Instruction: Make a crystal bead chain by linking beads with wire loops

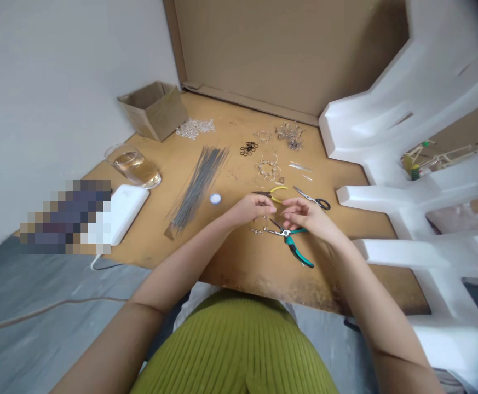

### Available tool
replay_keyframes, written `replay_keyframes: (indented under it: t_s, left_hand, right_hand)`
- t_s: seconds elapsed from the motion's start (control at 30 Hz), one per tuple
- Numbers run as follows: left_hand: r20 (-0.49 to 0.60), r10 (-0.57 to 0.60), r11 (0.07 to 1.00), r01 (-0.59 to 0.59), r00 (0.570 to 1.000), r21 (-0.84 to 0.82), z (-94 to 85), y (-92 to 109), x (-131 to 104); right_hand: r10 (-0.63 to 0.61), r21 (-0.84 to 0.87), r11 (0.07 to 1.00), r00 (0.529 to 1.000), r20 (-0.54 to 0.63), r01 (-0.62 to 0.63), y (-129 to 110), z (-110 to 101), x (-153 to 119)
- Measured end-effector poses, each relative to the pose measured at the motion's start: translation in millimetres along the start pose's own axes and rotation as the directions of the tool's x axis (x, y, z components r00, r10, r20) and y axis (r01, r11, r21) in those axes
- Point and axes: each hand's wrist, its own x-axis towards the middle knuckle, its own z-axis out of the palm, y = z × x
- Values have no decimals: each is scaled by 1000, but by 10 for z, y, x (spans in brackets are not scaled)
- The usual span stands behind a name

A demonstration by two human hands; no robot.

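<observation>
My left hand [255, 209] is held in a pinch over the table, and whatever is between its fingertips is too small to make out. Facing it a short gap away, my right hand [306, 214] has its fingers curled in, with any small thing in them hidden. Just below the hands lie teal-and-black pliers [298, 251], jaws pointing left. Small metal pieces [257, 232] rest by the jaw tips. Yellow-handled pliers [278, 189] lie behind my hands, partly covered by them. Black-handled scissors [313, 199] are just beyond my right hand.
A bundle of thin grey wires [200, 189] lies left of centre beside a small round white disc [215, 198]. Farther back are clear beads [195, 128], black rings [248, 148] and wire pieces [290, 135]. A cardboard box [154, 112], glass [136, 167] and white power bank [130, 210] stand left.
</observation>
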Motion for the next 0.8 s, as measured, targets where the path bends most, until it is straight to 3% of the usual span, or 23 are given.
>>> replay_keyframes:
  t_s: [0.07,0.17,0.23,0.3,0.43,0.63,0.73,0.8]
  left_hand:
    - [-13,-26,999,26,1000,-28,-22,-5,7]
    - [-27,-61,998,60,998,-36,-41,-13,17]
    - [-33,-71,997,70,997,-32,-47,-17,22]
    - [-34,-73,997,72,997,-31,-51,-19,23]
    - [-16,-65,997,64,998,-36,-71,-19,18]
    - [59,-27,1000,27,998,4,-110,3,-6]
    - [45,-18,1000,18,999,0,-106,3,-5]
    - [7,-11,1000,11,1000,-28,-101,-7,5]
  right_hand:
    - [-35,-332,943,999,-36,21,-30,-98,-80]
    - [-6,-804,595,1000,-18,-11,-77,-147,-219]
    - [42,-923,384,999,-3,-19,-83,-98,-316]
    - [82,-960,280,997,11,-13,-55,-17,-411]
    - [121,-986,165,993,-12,-32,73,111,-556]
    - [11,-999,7,999,-32,-32,192,202,-577]
    - [2,-999,6,999,-38,-38,183,221,-565]
    - [8,-998,67,1000,-21,-22,165,199,-564]
